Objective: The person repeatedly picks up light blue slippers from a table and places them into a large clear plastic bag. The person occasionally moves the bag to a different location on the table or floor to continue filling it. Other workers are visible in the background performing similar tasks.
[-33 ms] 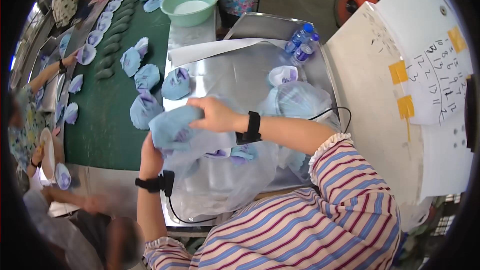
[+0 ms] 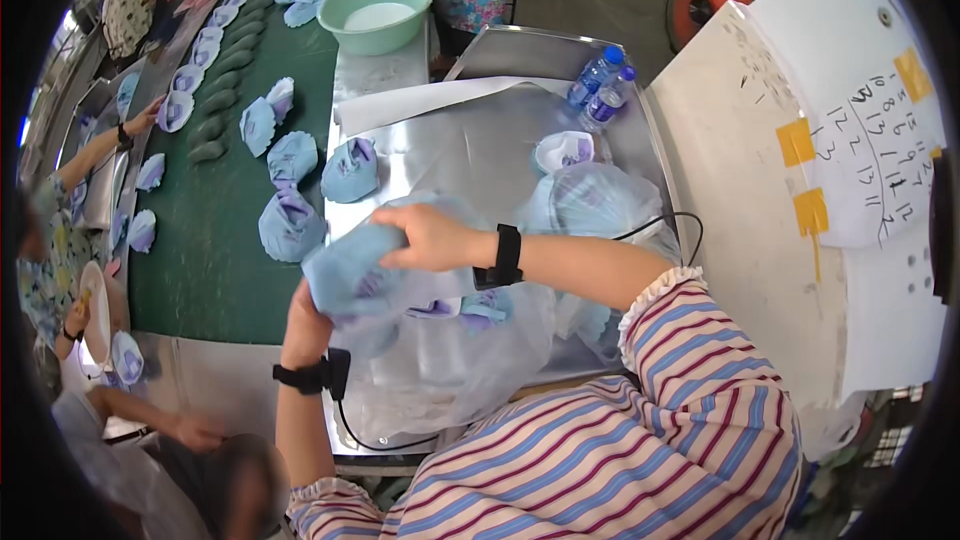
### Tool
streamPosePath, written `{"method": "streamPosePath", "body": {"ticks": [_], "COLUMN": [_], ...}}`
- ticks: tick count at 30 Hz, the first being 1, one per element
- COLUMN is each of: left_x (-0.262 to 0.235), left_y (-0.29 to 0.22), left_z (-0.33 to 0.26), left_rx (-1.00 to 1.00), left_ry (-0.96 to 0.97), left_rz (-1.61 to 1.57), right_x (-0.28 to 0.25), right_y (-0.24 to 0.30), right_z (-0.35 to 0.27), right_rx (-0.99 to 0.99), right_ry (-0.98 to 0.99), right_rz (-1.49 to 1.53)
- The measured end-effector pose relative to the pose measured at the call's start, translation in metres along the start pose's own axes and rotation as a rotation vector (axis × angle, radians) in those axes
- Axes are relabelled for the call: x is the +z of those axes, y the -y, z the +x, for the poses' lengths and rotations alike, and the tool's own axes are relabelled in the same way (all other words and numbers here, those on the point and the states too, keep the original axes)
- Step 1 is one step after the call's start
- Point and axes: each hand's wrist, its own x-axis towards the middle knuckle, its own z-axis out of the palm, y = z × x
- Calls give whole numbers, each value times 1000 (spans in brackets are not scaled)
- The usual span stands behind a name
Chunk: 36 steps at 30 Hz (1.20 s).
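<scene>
Between my hands is a light-blue, cap-like cloth piece (image 2: 348,268) with purple print. My right hand (image 2: 432,237) grips its upper right side, thumb and fingers on the cloth. At its lower left edge, my left hand (image 2: 308,325) holds on, the fingers partly hidden by the cloth. Below and around the piece spreads a clear plastic bag (image 2: 470,370), with another blue and purple piece (image 2: 487,308) showing by it. Similar pieces lie just beyond my hands: one (image 2: 350,170) on the metal tabletop (image 2: 450,160), another (image 2: 291,225) on the green belt's edge.
A filled clear bag (image 2: 600,202) sits to the right, near two water bottles (image 2: 605,95). Farther off stands a pale green basin (image 2: 378,15). The green belt (image 2: 200,260) carries dark moulded forms (image 2: 220,100); co-workers are at its left. A white board (image 2: 760,210) borders the right.
The blue cloth piece has tilted and sunk slightly between my hands. My left hand has shifted a little down and right. At lower left, a co-worker's arm has moved.
</scene>
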Motion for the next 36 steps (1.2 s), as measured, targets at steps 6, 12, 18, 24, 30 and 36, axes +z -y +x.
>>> {"method": "streamPosePath", "body": {"ticks": [6,12,18,24,30,36], "left_x": [9,-11,18,21,8,17], "left_y": [-4,24,33,34,58,51], "left_z": [-46,-127,-156,-175,-188,-153], "left_rx": [30,111,87,47,222,217], "left_ry": [-299,-501,-536,-660,-901,-760], "left_rz": [-138,-548,-442,-633,-954,-909], "right_x": [-79,-167,-128,-117,-175,-189], "right_y": [-106,-232,-212,-243,-217,-131], "right_z": [14,-75,-40,-48,-20,-14], "right_rx": [270,995,1047,1190,763,338], "right_ry": [-468,321,269,124,-127,-753], "right_rz": [-180,-1163,-1096,-1175,-1174,341]}}
